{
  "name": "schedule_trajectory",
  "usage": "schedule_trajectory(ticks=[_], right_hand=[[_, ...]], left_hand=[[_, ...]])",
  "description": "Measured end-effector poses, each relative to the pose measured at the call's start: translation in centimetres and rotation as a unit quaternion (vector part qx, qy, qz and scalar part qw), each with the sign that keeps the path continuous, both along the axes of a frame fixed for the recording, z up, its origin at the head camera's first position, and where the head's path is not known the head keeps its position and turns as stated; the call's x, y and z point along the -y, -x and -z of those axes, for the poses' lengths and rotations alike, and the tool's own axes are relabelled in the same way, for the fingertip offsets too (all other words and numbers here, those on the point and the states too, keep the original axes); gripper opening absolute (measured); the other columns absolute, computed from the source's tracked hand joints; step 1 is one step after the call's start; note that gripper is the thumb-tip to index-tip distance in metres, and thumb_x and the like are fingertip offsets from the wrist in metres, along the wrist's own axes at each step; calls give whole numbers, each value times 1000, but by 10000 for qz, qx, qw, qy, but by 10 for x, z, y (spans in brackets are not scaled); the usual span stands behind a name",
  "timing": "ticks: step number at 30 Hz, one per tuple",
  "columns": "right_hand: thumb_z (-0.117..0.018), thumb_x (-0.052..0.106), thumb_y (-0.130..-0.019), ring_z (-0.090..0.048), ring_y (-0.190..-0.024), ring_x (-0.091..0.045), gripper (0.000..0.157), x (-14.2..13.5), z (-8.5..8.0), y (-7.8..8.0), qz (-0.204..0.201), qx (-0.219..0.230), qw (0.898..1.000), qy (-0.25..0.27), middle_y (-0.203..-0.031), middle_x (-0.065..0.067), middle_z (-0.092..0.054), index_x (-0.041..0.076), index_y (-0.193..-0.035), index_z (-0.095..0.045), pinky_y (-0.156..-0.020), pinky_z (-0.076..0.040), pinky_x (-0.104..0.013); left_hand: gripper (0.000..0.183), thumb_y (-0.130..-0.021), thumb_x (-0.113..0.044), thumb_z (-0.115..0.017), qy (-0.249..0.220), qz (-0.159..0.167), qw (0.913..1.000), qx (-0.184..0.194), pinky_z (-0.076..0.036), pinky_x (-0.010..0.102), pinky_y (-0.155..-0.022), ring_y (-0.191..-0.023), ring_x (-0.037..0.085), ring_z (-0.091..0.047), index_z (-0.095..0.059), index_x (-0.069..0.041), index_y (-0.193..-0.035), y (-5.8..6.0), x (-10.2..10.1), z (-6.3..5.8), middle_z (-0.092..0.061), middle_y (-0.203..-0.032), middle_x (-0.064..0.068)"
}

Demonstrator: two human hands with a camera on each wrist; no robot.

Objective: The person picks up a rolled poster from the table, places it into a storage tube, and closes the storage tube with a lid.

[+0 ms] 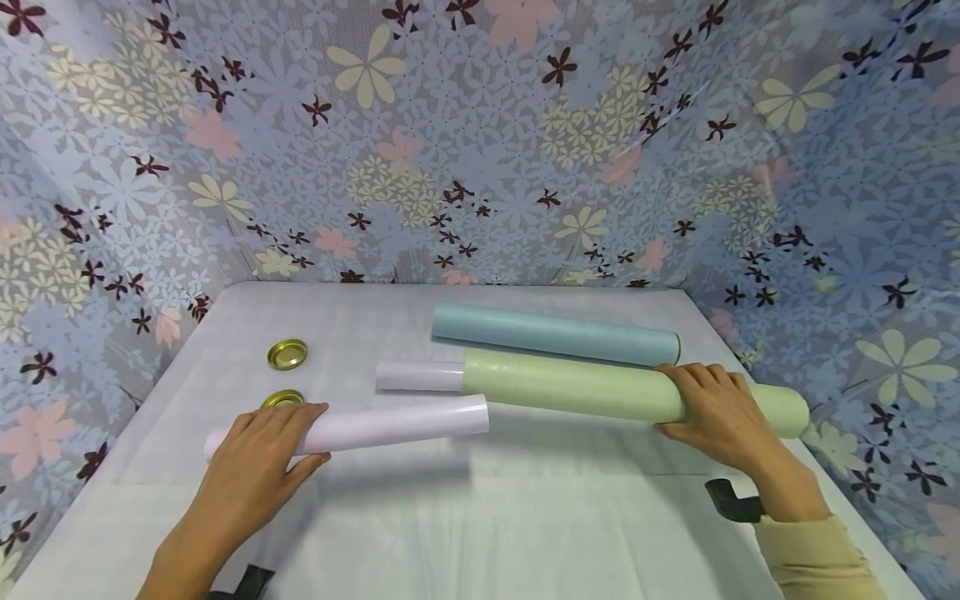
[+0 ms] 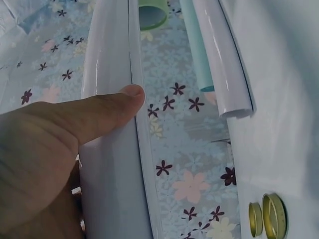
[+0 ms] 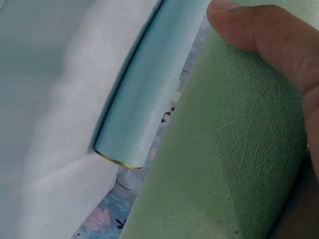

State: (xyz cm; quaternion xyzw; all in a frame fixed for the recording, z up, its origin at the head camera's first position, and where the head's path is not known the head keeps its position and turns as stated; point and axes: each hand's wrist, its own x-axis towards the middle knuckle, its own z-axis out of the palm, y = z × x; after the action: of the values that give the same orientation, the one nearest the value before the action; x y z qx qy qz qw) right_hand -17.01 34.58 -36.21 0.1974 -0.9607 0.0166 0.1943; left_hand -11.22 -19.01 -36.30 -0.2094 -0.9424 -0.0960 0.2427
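Above a table (image 1: pixel 540 525), the left hand (image 1: pixel 251 471) grips a white roll (image 1: pixel 405 425), likely light, slick; the right hand (image 1: pixel 720 421) clasps a green tube (image 1: pixel 570 387), probably stiff, best held midway.

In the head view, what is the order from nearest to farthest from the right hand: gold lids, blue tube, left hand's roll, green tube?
1. Green tube: in the right hand.
2. Blue tube: just beyond it.
3. Pale roll: leftward, in the left hand.
4. Gold lids: far left, too close to rank separately.
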Motion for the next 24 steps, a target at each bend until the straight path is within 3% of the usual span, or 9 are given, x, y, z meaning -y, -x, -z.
schedule_trajectory(ticks=[5, 13, 16, 19, 24], right_hand=[[-86, 34, -60, -52, -104, -41, 81, -3, -2, -2, 52, 11, 10000, -26, -113, -17, -60, 13, -129, -50, -82, -37, -57], [-87, 34, -60, -51, -103, -40, 82, -7, -4, -3, 91, 47, 9999, -50, -114, -17, -60, 14, -129, -49, -82, -36, -55], [-87, 35, -60, -51, -104, -40, 82, -8, -6, -4, 143, 87, 9998, -50, -115, -16, -60, 15, -130, -49, -82, -36, -55], [-86, 35, -60, -51, -104, -40, 82, -8, -7, -5, 183, 111, 9998, -49, -115, -16, -60, 16, -131, -49, -82, -36, -55], [-86, 35, -61, -51, -104, -41, 83, -10, -8, -6, 162, 84, 9998, -65, -115, -17, -60, 15, -131, -48, -82, -36, -56]], left_hand=[[60, -66, -26, -83, 10, -54, 10000, 61, -44, 48, -88, -106, 29, -59, -59, -9, -119, -1, 6, -4, -65, -114, 9], [62, -65, -26, -82, -31, -65, 9999, -114, -44, 48, -83, -102, 29, -60, -58, -8, -119, -2, 15, -8, -65, -115, 8], [59, -76, -46, -72, -46, -63, 9998, -156, -44, 47, -81, -100, 29, -60, -57, -9, -120, -2, 19, -9, -65, -113, 8], [59, -76, -47, -71, -73, -62, 9998, -179, -44, 48, -79, -98, 29, -61, -57, -10, -120, -2, 22, -11, -66, -109, 8], [60, -65, -25, -80, -116, -70, 9996, -251, -43, 48, -77, -95, 30, -61, -58, -10, -118, 0, 24, -14, -67, -105, 8]])
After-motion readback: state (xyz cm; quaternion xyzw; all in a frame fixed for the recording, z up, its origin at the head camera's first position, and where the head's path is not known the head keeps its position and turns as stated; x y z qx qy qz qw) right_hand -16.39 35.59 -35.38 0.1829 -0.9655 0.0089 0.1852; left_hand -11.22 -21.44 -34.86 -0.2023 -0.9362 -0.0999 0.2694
